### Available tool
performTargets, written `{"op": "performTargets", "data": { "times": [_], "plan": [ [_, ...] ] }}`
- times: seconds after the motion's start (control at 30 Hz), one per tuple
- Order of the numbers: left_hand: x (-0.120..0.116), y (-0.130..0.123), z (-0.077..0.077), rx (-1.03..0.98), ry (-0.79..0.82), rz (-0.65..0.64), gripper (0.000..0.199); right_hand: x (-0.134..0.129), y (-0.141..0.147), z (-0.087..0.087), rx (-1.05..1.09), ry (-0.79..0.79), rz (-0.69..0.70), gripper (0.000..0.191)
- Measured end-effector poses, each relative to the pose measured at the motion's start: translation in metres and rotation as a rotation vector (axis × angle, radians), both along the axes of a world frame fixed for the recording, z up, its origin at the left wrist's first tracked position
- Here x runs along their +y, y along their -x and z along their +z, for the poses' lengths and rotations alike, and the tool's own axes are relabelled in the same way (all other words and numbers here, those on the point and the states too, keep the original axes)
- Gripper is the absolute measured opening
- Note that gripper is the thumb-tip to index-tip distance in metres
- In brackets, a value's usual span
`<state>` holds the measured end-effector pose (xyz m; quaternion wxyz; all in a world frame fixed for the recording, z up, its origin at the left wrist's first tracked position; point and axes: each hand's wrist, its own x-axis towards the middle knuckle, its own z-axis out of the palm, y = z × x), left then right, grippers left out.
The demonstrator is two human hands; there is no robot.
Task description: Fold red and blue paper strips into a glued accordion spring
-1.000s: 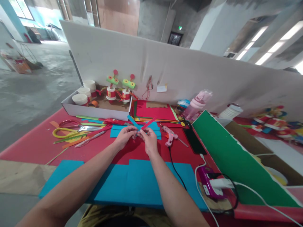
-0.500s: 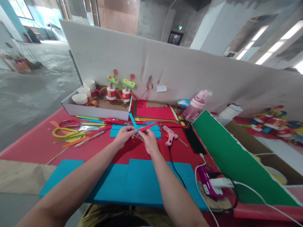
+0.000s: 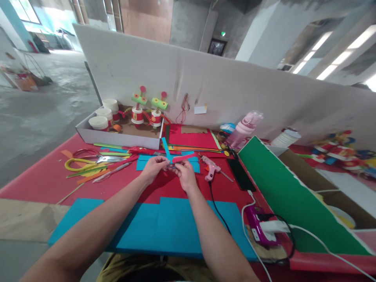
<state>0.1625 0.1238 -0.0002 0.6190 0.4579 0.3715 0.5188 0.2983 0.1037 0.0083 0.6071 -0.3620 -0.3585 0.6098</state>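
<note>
A blue paper strip (image 3: 166,149) and a red paper strip (image 3: 184,157) meet at an angle between my hands. My left hand (image 3: 154,169) pinches near the joined end, fingers closed. On the other side my right hand (image 3: 185,174) is closed at the same end, below the red strip. The blue strip points up and away, the red one to the right. Fingertips partly hide where the strips join. Blue paper pieces (image 3: 141,164) lie on the table behind the hands.
A pink glue gun (image 3: 212,168) and black phone (image 3: 241,175) lie at the right, near a green board (image 3: 293,199). Scissors (image 3: 110,159) and paper strips lie left. Behind stands a tray (image 3: 123,140) with cups and paper figures; a pink bottle (image 3: 243,129) is back right.
The blue strip has swung to a more upright angle, and the red strip lies flatter. My right fingers have shifted slightly at the joined end.
</note>
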Motion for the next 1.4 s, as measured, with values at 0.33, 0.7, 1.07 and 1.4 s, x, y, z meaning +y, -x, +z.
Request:
{"op": "performTargets", "data": {
  "times": [0.33, 0.7, 1.07, 1.4],
  "plan": [
    [-0.0025, -0.0008, 0.0031, 0.005, 0.022, -0.018, 0.025, -0.0001, -0.0041, -0.0009, 0.025, 0.050, 0.104, 0.034],
    [-0.0040, -0.0019, 0.0055, 0.066, -0.017, 0.012, 0.023, -0.0007, -0.0064, -0.0010, 0.057, 0.072, 0.109, 0.034],
    [-0.0034, 0.0001, 0.0033, 0.055, -0.014, -0.012, 0.028, -0.0020, -0.0046, 0.0011, 0.012, 0.035, 0.069, 0.027],
    [-0.0033, 0.0002, 0.0019, 0.084, -0.033, 0.005, 0.022, -0.0004, -0.0017, -0.0025, -0.046, 0.055, 0.058, 0.033]
  ]
}}
